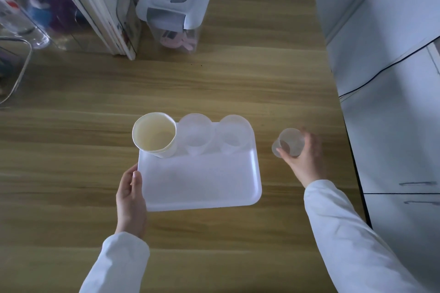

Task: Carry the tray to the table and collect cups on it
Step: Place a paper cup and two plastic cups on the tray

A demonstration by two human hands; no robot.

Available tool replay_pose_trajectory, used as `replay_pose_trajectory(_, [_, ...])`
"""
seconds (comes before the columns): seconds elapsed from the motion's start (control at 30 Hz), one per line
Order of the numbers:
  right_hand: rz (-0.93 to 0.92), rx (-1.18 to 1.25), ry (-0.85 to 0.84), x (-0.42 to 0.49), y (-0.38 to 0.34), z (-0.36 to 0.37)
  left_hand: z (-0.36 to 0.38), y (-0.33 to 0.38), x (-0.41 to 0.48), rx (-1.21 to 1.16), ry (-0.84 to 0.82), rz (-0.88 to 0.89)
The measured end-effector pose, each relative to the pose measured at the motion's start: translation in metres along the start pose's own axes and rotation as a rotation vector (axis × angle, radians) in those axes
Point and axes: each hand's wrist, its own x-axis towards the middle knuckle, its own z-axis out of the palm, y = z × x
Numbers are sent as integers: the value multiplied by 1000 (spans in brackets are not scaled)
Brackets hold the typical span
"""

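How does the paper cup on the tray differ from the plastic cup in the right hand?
The paper cup is opaque cream-white; the plastic cup is translucent. The paper cup looks larger. It stands upright on the tray, while the plastic cup is tilted in the right hand, off the tray. Both look empty.

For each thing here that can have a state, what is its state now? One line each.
Tray: flat on the table, left edge held.
Paper cup: upright on the tray, empty.
Two clear cups: upright on the tray, empty.
Third clear cup: tilted, off the tray, held.
Left hand: gripping the tray.
Right hand: closed on the third clear cup.
Storage box: lid closed.
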Motion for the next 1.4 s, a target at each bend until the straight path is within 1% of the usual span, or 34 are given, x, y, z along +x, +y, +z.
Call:
replay_pose_trajectory(0.07, [-16,27,-4,4,-2,-6,3,0,0,-2,0,-4])
replay_pose_trajectory(0.17, [-33,136,4,12,-16,-25,6,-2,0,-13,-6,-9])
replay_pose_trajectory(0.3, [-177,241,111,17,-56,-55,10,-2,1,-4,-13,16])
replay_pose_trajectory(0.37, [-280,294,134,14,-79,-67,11,-2,1,-1,-15,23])
replay_pose_trajectory(0.47, [-428,307,65,5,-106,-71,12,0,0,-3,-23,29])
replay_pose_trajectory(0.53, [-467,282,-23,0,-115,-64,12,3,-2,3,-27,32])
replay_pose_trajectory(0.63, [-452,256,-124,-5,-118,-51,12,7,-4,0,-26,29])
replay_pose_trajectory(0.8, [-410,233,-169,-10,-120,-37,12,13,-7,-2,-7,33])
replay_pose_trajectory(1.1, [-425,139,-175,-14,-122,-24,10,15,-8,-55,-9,13])
replay_pose_trajectory(1.33, [-389,137,-195,-18,-121,-18,10,13,-8,-50,-10,22])
replay_pose_trajectory(1.4, [-358,179,-219,-19,-118,-19,10,13,-8,-52,-14,22])
